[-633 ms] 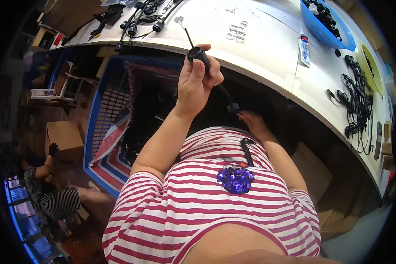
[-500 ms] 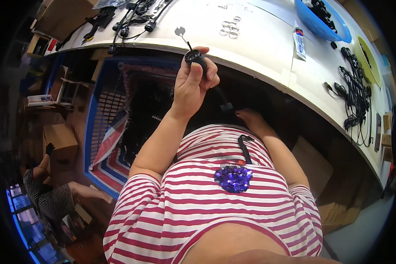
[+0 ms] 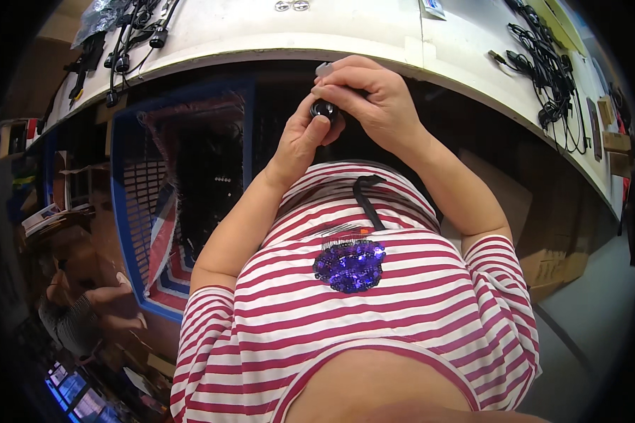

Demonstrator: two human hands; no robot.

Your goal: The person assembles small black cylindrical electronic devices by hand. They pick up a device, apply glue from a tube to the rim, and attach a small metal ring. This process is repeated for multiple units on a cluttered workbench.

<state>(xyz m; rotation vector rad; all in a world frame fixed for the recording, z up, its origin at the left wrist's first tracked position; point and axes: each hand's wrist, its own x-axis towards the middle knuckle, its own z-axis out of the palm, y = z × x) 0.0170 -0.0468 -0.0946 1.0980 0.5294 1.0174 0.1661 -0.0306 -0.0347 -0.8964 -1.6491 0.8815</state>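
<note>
My left hand (image 3: 300, 144) is wrapped around a short black cylindrical housing (image 3: 324, 110), its round, shiny end turned up toward me. Close against it, just above the table-edge side of the housing, my right hand (image 3: 377, 102) is pinched shut. A small pale grey piece (image 3: 323, 69) pokes out at its thumb and index fingertips. The right fingers hide most of that piece and whatever joins it to the housing. Both hands are held in front of my belly, near the front edge of the white table (image 3: 261, 32).
Black cables with cylindrical heads (image 3: 137, 39) lie at the table's left. A tangle of black cables (image 3: 554, 77) is on the right, by a yellow-green basin (image 3: 568, 21). A lined blue crate (image 3: 123, 218) stands below left. Another person (image 3: 77, 317) is farther left.
My right hand has risen from beside my lap to meet the left at the housing. The left hand still grips it. The view has shifted, so less of the tabletop shows.
</note>
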